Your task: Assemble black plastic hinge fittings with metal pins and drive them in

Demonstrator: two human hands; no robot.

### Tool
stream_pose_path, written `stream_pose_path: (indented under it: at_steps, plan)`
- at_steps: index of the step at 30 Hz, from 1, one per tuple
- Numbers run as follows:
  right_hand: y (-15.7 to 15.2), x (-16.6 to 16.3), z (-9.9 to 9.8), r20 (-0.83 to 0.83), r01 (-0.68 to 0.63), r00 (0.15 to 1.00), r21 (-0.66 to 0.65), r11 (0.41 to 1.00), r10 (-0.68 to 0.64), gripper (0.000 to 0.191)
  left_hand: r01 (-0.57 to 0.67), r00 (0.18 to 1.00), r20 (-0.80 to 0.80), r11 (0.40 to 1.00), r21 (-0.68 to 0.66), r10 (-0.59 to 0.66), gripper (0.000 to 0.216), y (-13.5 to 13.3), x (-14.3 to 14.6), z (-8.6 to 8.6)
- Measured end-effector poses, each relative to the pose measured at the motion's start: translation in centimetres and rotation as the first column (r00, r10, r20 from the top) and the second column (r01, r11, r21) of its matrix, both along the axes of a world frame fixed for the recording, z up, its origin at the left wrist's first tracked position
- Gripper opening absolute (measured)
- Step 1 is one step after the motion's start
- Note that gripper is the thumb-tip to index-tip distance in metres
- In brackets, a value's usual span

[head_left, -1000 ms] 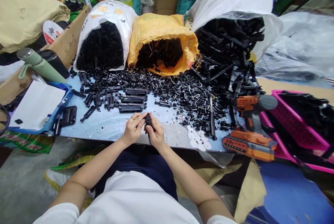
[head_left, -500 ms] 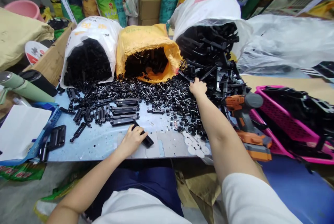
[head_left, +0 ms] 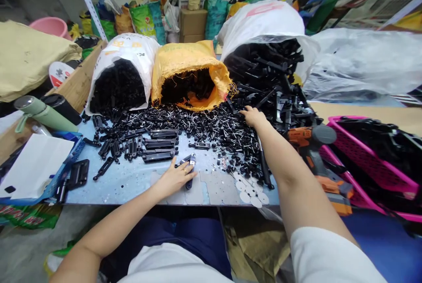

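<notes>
My left hand (head_left: 175,178) lies over several narrow black plastic arms (head_left: 190,164) at the front of the table. Its fingers are stretched and spread across them; the palm hides part of these pieces. Farther back, my right hand (head_left: 254,117) reaches to the edge of a heap of black parts with silver pins (head_left: 231,129). Its fingers point left and are extended, with nothing clearly held in them. A long black bar (head_left: 264,166) lies beside my right forearm. Left of centre, several black slotted arms (head_left: 160,143) lie in a stack.
Behind the heap stand a white sack (head_left: 127,45), an orange sack (head_left: 184,52) and a larger white sack (head_left: 263,17), all with black parts inside. An orange-grey power drill (head_left: 308,142) and a pink basket (head_left: 372,155) are at right. White discs (head_left: 252,190) lie near the front edge.
The black piece under my left hand was one straight bar; now splayed arms show there. My right hand has come away from a long bar in the heap. The view has shifted slightly.
</notes>
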State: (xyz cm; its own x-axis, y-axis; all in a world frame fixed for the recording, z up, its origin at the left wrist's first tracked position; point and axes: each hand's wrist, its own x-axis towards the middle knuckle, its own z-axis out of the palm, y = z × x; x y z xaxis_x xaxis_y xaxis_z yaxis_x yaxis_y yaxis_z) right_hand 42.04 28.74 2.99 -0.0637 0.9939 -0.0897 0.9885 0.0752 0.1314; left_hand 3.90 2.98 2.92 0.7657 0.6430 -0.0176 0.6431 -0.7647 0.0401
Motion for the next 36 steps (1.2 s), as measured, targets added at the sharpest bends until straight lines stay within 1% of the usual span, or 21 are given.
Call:
stream_pose_path:
  at_steps: [1,3,5,6,8,9,11,12,14,16,17,18,19,21,22,24,26,28,32,36]
  plan:
    - [0.1,0.0,0.1,0.043,-0.061,0.997,0.007,0.998,0.06,0.046,0.0,1.0,-0.012,1.0,0.015,0.0,0.044,0.2,0.4,0.1]
    - [0.0,-0.4,0.6,0.091,-0.179,0.98,0.028,0.983,0.176,0.04,0.0,0.999,-0.035,0.998,0.056,0.002,0.035,0.5,1.2,0.2]
    - [-0.8,-1.3,1.9,0.129,-0.286,0.954,0.103,0.953,0.272,0.032,0.047,0.998,-0.045,0.993,0.111,-0.042,0.023,1.1,1.9,0.3]
    - [-1.6,-2.0,2.8,0.146,-0.331,0.94,0.155,0.931,0.309,0.028,0.087,0.995,-0.05,0.987,0.132,-0.081,0.021,1.4,2.2,0.4]
    - [-4.1,-3.8,4.9,0.16,-0.415,0.909,0.234,0.879,0.386,0.029,0.157,0.986,-0.068,0.978,0.136,-0.149,0.021,1.8,2.8,0.6]
    - [-5.8,-4.9,5.8,0.153,-0.455,0.89,0.249,0.855,0.429,0.031,0.175,0.983,-0.075,0.977,0.12,-0.167,0.021,1.8,3.0,0.6]
    - [-9.8,-7.2,6.9,0.113,-0.535,0.844,0.22,0.815,0.524,0.032,0.153,0.987,-0.071,0.985,0.086,-0.147,0.022,1.3,3.0,0.8]
    - [-12.0,-8.2,7.0,0.08,-0.575,0.817,0.189,0.796,0.572,0.031,0.11,0.992,-0.063,0.992,0.065,-0.106,0.021,0.9,2.7,0.8]
    - [-16.5,-10.2,5.9,-0.032,-0.667,0.738,0.118,0.736,0.674,0.03,-0.021,0.998,-0.056,1.0,0.005,0.021,0.019,-0.1,1.6,0.7]
    - [-20.7,-11.9,3.7,-0.17,-0.763,0.626,0.069,0.643,0.761,0.031,-0.169,0.984,-0.07,0.983,-0.066,0.164,0.018,-0.9,0.1,0.4]
    - [-22.5,-12.7,2.3,-0.224,-0.797,0.576,0.06,0.601,0.786,0.031,-0.217,0.975,-0.069,0.971,-0.097,0.211,0.019,-1.1,-0.7,0.2]
    - [-24.0,-13.5,0.9,-0.259,-0.815,0.544,0.06,0.576,0.798,0.032,-0.24,0.97,-0.054,0.963,-0.125,0.235,0.022,-1.3,-1.2,0.0]
    - [-25.2,-14.2,-0.4,-0.278,-0.818,0.536,0.064,0.572,0.797,0.033,-0.247,0.969,-0.027,0.957,-0.149,0.246,0.026,-1.3,-1.6,-0.2]
    - [-26.7,-15.3,-2.5,-0.296,-0.786,0.571,0.073,0.614,0.766,0.035,-0.221,0.972,0.037,0.955,-0.198,0.233,0.034,-1.3,-1.7,-0.5]
    - [-27.1,-15.8,-3.1,-0.303,-0.759,0.6,0.075,0.646,0.74,0.036,-0.208,0.972,0.064,0.954,-0.218,0.227,0.037,-1.2,-1.6,-0.6]
    - [-27.6,-16.3,-3.6,-0.304,-0.703,0.659,0.074,0.707,0.687,0.037,-0.198,0.968,0.107,0.951,-0.236,0.228,0.048,-1.1,-1.0,-0.9]
    - [-27.8,-16.6,-3.3,-0.277,-0.657,0.707,0.082,0.749,0.65,0.037,-0.191,0.963,0.147,0.954,-0.229,0.228,0.063,-1.1,-0.6,-1.1]
    - [-28.1,-16.8,-2.4,-0.235,-0.636,0.731,0.105,0.765,0.64,0.036,-0.195,0.953,0.19,0.956,-0.22,0.238,0.069,-1.3,-0.5,-1.5]
    - [-28.6,-17.5,-0.3,-0.165,-0.645,0.732,0.146,0.75,0.661,0.031,-0.227,0.916,0.285,0.951,-0.208,0.281,0.056,-1.6,-1.1,-2.1]
    - [-28.2,-18.3,1.5,-0.116,-0.689,0.701,0.143,0.71,0.704,0.029,-0.191,0.903,0.35,0.963,-0.188,0.248,0.044,-1.6,-1.8,-2.4]
